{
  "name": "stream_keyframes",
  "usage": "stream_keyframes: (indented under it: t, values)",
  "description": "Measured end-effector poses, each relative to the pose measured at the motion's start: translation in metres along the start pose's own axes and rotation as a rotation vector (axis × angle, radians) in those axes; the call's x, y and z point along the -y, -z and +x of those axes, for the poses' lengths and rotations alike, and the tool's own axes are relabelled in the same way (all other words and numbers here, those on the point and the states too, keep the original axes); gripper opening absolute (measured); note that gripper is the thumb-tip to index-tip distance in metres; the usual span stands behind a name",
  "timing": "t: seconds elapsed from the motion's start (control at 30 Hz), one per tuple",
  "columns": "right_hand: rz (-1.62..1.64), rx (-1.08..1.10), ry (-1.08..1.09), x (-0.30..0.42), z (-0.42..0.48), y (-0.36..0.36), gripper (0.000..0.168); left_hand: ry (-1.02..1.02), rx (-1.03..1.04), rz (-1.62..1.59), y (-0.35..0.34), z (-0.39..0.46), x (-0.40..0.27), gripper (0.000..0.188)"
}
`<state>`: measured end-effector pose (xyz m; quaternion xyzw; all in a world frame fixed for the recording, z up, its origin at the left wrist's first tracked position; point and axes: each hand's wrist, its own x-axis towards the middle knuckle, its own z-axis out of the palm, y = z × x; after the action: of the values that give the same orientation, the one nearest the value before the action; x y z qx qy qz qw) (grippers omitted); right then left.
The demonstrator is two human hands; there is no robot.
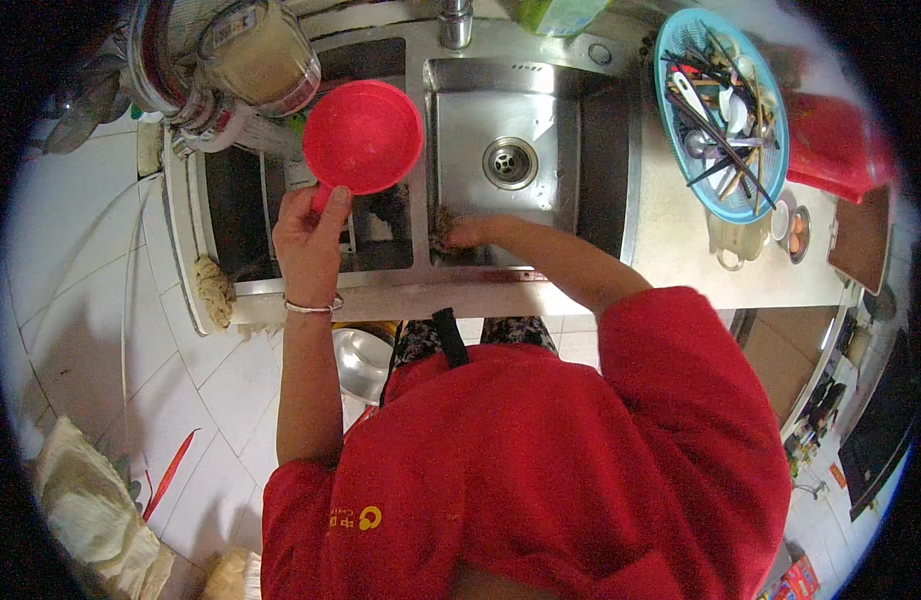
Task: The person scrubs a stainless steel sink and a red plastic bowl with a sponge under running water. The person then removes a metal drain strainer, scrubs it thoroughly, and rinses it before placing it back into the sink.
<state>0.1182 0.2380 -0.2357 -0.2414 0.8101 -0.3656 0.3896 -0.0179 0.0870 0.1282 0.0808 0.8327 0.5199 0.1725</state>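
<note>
My left hand [310, 225] is closed around the handle of a red plastic dipper [364, 139], held over the dark left basin [381, 251]. The dipper's round bowl faces up, and I see nothing in it. A bracelet circles that wrist. Down at the near left corner of the steel sink basin [535, 202] is my right hand [466, 232]. Its fingers are on a small brownish scouring pad [443, 225], blurred and partly covered by the hand. The drain strainer [510, 163] sits in the middle of this basin, with a few drops around it.
A blue plastic basket [664, 120] of chopsticks and spoons stands right of the sink, beside a red basin [839, 142] and a small bowl of eggs [796, 234]. Glass jars [261, 56] crowd the left back. A faucet [455, 26] rises behind. A cloth [215, 289] lies on the left ledge.
</note>
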Motion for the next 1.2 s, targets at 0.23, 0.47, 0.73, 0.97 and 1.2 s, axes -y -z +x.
stream_keyframes:
  t: [0.23,0.47,0.73,0.97,1.2]
  values:
    - [0.301,-0.059,-0.138,0.048,-0.021,0.05,0.034,-0.05,-0.028,0.002,0.003,-0.005,0.008,0.018]
    - [-0.138,-0.541,-0.528,0.015,-0.019,0.156,0.05,-0.028,-0.086,-0.042,0.009,-0.016,0.026,0.019]
    - [-0.256,-0.431,-0.369,0.025,-0.023,0.072,0.045,-0.028,-0.067,-0.038,0.001,-0.019,0.025,0.019]
    - [0.222,0.006,-0.319,0.076,-0.084,0.082,0.034,-0.07,-0.072,-0.061,0.001,-0.019,0.021,0.017]
    - [-0.209,0.522,-0.77,0.077,-0.211,0.08,0.046,-0.084,-0.043,-0.112,0.002,-0.017,0.015,0.018]
